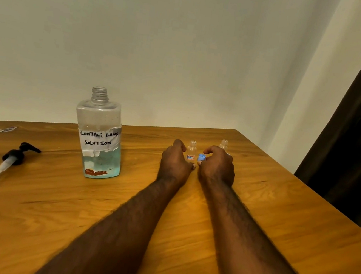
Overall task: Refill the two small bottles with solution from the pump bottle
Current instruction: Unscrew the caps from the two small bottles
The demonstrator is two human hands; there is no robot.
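Wooden table (256,213) under me; my left hand (175,161) curls round one small bottle (191,151), my right hand (218,166) pinches a blue cap (201,157). Light and open, the bottle could tip if nudged.

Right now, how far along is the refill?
Done: pump head is off and lying on the table, big bottle open; both small bottles look uncapped. In hand: right hand pinches the blue cap; left hand curls beside the near small bottle. Left: filling both, including the far small bottle, recapping.
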